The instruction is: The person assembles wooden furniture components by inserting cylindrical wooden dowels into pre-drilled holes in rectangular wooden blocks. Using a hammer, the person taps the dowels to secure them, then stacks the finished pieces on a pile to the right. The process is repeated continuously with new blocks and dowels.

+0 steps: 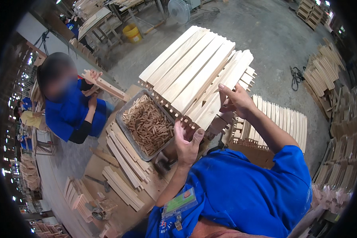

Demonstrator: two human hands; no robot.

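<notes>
A: Quick, how far along?

B: Partway, at a guess. Dowel pegs (158,93) already in the near ends of the stacked slats (190,71), beyond and right of the grey bin (132,141). Plenty of loose dowels (146,125) inside the bin. Second stack (281,123), well right of the bin. No counting the remainder.

A: Grip?

B: Right hand (237,101), right of the bin: closed on a slat (211,110) by its edge, thumb on top. Left hand (188,144), just right of the bin's near corner: half-open, cupped by the same slat's near end. Can't tell if actually gripping.

A: And the slat?

B: Right of the bin, along the stack's near side. Contact underneath unclear.

A: Hard to see?

B: Right fingertips, lost behind wood. Lower layers, mostly covered. Curved strips (125,152) on the bin's near side: too small to check for pegs.
</notes>
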